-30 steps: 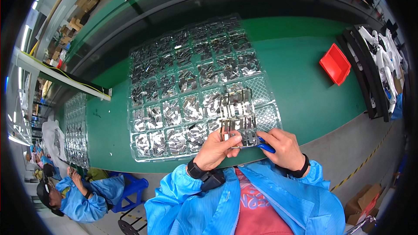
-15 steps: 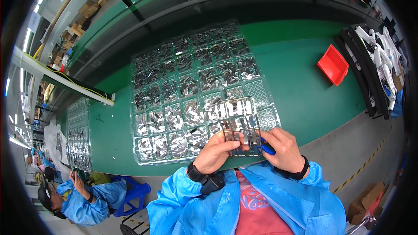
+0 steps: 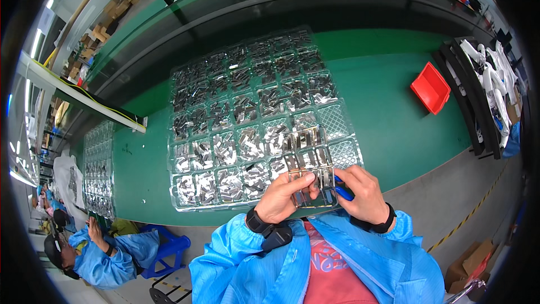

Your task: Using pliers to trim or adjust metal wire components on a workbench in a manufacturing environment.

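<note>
My left hand (image 3: 277, 200) grips the near left side of a small frame (image 3: 305, 139) with crossbars and rows of small metal pieces in it. The thumb lies over the front, and fingers show through from behind. My right hand (image 3: 363, 198) is closed around a blue-handled hand tool (image 3: 344, 192) at the frame's right side; its working end is hidden. Behind the frame lies a large clear compartment tray (image 3: 338, 120), most pockets filled with small dark and silvery strips. The frame partly covers its near right corner.
A red bin (image 3: 430, 88) sits at the table's right, beside a black rack (image 3: 462, 95) of white parts. Another clear tray (image 3: 99, 163) lies on the left. Beyond it, a co-worker in a blue smock (image 3: 109, 262) sits by a blue stool (image 3: 169, 253).
The frame in my left hand has tilted slightly and its bright glare has faded. My right hand stays close beside it with the blue-handled tool. The whole view has shifted slightly.
</note>
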Available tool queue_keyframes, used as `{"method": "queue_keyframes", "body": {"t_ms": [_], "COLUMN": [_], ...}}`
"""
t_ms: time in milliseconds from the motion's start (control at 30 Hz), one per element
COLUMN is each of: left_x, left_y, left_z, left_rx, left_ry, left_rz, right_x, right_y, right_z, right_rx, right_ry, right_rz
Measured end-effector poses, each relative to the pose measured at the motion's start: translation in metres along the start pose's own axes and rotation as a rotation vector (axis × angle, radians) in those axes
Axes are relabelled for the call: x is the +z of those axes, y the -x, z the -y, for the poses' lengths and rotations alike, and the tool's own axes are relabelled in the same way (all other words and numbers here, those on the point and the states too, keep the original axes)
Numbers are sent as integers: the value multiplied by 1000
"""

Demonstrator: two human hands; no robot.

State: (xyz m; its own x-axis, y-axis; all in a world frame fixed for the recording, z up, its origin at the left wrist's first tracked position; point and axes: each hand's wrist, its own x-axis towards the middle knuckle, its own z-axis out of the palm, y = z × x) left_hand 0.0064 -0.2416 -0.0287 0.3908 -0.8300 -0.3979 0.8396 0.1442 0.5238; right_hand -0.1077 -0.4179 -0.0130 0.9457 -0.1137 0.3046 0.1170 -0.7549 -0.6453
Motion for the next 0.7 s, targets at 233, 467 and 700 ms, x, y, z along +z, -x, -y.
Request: {"method": "queue_keyframes", "body": {"t_ms": [233, 467, 700], "left_x": [-1, -2, -3], "left_y": [0, -2, 0], "left_z": [1, 1, 4], "left_rx": [-33, -43, 7], "left_ry": [8, 15, -140], "left_rz": [8, 41, -52], "right_x": [3, 5, -5], "right_y": [-2, 3, 0], "right_z": [-1, -4, -1], "right_rx": [-12, -29, -11], "right_ry": [-27, 48, 130], "right_rz": [5, 24, 69]}}
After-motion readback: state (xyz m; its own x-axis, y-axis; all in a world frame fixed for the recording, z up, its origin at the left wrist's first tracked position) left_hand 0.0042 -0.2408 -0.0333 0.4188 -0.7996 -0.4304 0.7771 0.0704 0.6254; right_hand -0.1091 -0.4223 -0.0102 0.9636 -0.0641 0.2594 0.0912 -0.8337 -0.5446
